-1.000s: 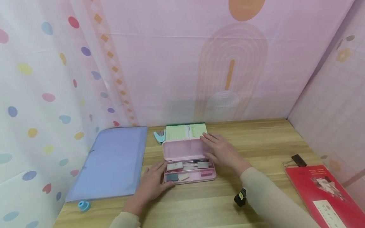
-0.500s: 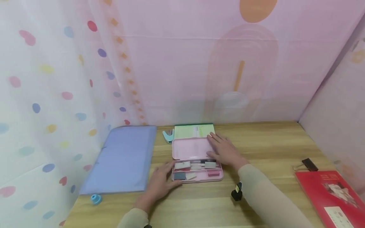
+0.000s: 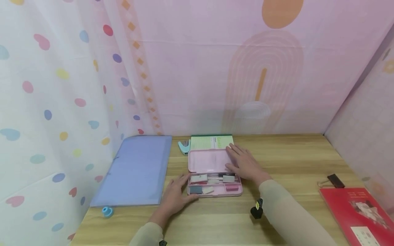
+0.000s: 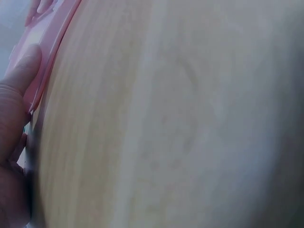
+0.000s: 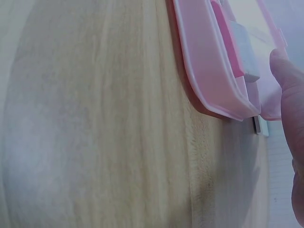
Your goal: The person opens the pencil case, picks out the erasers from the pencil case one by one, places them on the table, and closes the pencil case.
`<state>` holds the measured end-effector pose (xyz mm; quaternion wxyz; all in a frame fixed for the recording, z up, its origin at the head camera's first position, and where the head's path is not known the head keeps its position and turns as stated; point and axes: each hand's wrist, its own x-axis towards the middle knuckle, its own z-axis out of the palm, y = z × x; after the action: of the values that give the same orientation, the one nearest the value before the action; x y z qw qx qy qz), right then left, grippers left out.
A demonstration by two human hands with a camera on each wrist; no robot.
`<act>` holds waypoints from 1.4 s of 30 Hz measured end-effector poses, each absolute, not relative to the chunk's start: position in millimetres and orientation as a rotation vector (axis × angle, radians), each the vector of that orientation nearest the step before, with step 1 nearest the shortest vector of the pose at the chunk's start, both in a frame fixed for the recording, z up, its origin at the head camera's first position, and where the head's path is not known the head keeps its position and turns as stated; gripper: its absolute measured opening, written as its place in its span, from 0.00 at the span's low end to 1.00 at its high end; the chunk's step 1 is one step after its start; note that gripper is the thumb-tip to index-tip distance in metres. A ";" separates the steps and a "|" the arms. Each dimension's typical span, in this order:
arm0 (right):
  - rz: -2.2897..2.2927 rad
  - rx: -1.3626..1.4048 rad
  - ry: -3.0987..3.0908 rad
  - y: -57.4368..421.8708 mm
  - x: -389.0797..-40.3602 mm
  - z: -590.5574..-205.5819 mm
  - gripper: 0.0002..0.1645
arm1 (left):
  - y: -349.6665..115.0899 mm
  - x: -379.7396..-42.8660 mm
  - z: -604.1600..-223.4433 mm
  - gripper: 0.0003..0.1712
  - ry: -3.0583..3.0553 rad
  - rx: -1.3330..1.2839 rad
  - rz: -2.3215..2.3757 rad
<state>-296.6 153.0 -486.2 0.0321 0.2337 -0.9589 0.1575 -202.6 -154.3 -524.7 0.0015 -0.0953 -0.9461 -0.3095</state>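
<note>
A pink pencil case [image 3: 219,192] lies open on the table, its lid [image 3: 207,161] tipped back. Pens [image 3: 215,178] and several eraser-like blocks, two grey-white, one blue-grey [image 3: 195,190] and one pink [image 3: 232,188], sit in its compartments. My left hand [image 3: 172,200] rests against the left end, the thumb [image 4: 27,66] along the front edge. On the right, my right hand [image 3: 247,165] touches the lid's right side with spread fingers, and its thumb [image 5: 287,78] lies over the lid's inner face. The left hand's fingertips are partly hidden in the left wrist view.
Behind the lid lie a green notebook [image 3: 203,141] and a light-blue stapler-like tool [image 3: 184,147]. A blue folder [image 3: 135,171] and small blue knob [image 3: 107,212] are at left. A red book [image 3: 344,205] and black binder clip [image 3: 335,181] are at right. Curtains enclose the table.
The head view has turned a little left, so everything appears farther right. Both hands keep their places at the pencil case, and its lid stays back.
</note>
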 end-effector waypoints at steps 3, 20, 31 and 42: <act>0.510 0.716 -2.944 154.8 -292.0 -484.8 0.45 | -153.8 -201.1 -525.1 0.54 -2.957 -0.284 -0.973; 0.689 0.733 -2.723 168.9 -246.9 -474.8 0.36 | -161.5 -193.7 -516.3 0.49 -2.941 -0.221 -1.188; 0.788 0.864 -2.800 148.1 -223.0 -487.2 0.16 | -160.4 -181.4 -506.4 0.47 -2.844 -0.114 -1.353; 0.759 0.819 -2.856 146.5 -221.1 -501.8 0.12 | -150.2 -174.0 -526.2 0.46 -2.773 -0.128 -1.391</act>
<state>-221.1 146.5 -501.8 0.0377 0.2670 -0.9307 0.2472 -174.0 -150.2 -526.2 0.0184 -0.0414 -0.8929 -0.4481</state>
